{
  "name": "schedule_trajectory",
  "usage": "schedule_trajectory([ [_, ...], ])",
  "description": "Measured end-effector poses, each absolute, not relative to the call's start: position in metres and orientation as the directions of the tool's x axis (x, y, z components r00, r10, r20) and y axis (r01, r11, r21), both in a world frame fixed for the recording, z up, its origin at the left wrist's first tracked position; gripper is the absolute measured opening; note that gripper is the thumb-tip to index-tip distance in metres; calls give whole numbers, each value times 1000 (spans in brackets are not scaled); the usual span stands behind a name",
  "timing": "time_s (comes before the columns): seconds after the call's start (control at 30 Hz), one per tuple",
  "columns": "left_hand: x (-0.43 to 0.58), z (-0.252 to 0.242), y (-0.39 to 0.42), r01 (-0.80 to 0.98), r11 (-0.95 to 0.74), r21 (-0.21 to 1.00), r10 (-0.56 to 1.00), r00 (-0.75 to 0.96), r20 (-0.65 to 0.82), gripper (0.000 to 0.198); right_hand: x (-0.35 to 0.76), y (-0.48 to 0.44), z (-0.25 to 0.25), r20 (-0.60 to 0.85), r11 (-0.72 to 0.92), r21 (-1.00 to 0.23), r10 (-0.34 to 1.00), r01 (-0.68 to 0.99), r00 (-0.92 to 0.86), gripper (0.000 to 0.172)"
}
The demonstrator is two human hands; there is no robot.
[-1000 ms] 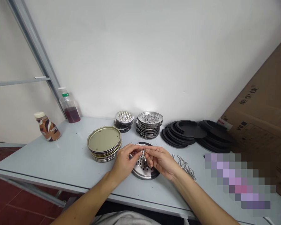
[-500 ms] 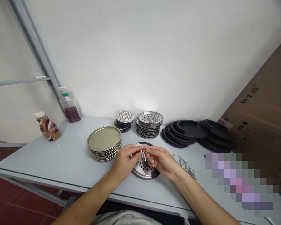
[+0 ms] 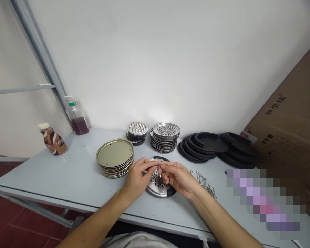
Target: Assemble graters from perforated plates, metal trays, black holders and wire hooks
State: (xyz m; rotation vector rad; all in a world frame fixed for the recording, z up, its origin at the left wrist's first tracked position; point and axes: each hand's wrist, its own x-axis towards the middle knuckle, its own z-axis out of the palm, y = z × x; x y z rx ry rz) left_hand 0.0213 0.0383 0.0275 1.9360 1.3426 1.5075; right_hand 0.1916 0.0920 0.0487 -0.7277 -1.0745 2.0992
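Note:
My left hand (image 3: 140, 175) and my right hand (image 3: 177, 177) meet fingertip to fingertip. Between their pinched fingers sits a small shiny metal wire piece (image 3: 158, 167), mostly hidden by the fingers. Directly below lies a round metal grater disc (image 3: 157, 187) with a black rim part at its top and lower right; the hands cover some of it. Just right of my right hand, several bent metal wire clips (image 3: 206, 182) are scattered on the table.
Left of the hands is a stack of olive-coloured round plates (image 3: 115, 153). Behind stand two piles of metal grater discs (image 3: 137, 129) (image 3: 166, 131). Black rings and trays (image 3: 204, 144) are heaped at the right, beside a cardboard box (image 3: 279, 137). Two bottles (image 3: 54, 141) (image 3: 79, 120) stand at the left.
The fingers have shifted very slightly around the small metal wire piece, and a little more of it shows. Everything else stays where it was.

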Motion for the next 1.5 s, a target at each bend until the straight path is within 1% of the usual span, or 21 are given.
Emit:
schedule_trajectory([
  [0.1, 21, 27, 39, 467, -496, 732, 820, -24, 572, 26, 191, 91, 50, -176, -436, -848, 768, -300, -616, 23],
  [0.27, 21, 28, 39, 494, -494, 716, 818, -17, 576, 25, 192, 90, 48, -175, -396, -894, 738, -208, -652, 25],
  [0.37, 20, 28, 38, 506, -491, 709, 818, -10, 574, 25, 191, 89, 45, -170, -384, -904, 726, -188, -666, 23],
  [0.5, 20, 30, 37, 524, -476, 706, 822, -19, 569, 24, 190, 91, 41, -157, -335, -923, 775, -187, -612, 28],
  [0.6, 21, 30, 38, 479, -454, 752, 832, -75, 550, 17, 189, 94, 39, -106, -221, -962, 846, -162, -523, 32],
  [0.67, 21, 28, 40, 423, -436, 794, 839, -129, 529, 11, 189, 95, 38, -49, -110, -988, 891, -109, -452, 30],
  [0.73, 21, 26, 41, 388, -429, 816, 844, -149, 515, 8, 190, 95, 39, 20, 2, -999, 918, -45, -396, 27],
  [0.87, 21, 28, 40, 396, -470, 789, 833, -98, 545, 10, 190, 92, 40, 170, 192, -981, 921, 28, -351, 22],
  [1.0, 21, 31, 38, 454, -453, 767, 838, -77, 540, 12, 187, 91, 38, 262, 297, -952, 911, 68, -318, 16],
  [1.07, 22, 30, 38, 473, -424, 772, 852, -80, 517, 14, 186, 91, 37, 278, 310, -949, 909, 59, -311, 14],
  [1.17, 22, 28, 39, 446, -396, 803, 873, -89, 480, 16, 187, 91, 37, 257, 281, -959, 914, 34, -313, 13],
  [1.23, 22, 26, 41, 375, -377, 847, 889, -109, 444, 15, 188, 91, 37, 237, 258, -966, 917, 22, -320, 13],
  [1.33, 23, 24, 42, 206, -325, 923, 922, -149, 358, 15, 188, 92, 35, 220, 235, -972, 920, 7, -323, 13],
  [1.4, 23, 25, 43, 136, -298, 945, 935, -158, 318, 15, 187, 92, 34, 200, 210, -978, 923, -3, -329, 16],
  [1.5, 23, 29, 42, 122, -293, 948, 936, -164, 311, 15, 186, 91, 34, 156, 154, -988, 919, -34, -362, 29],
])
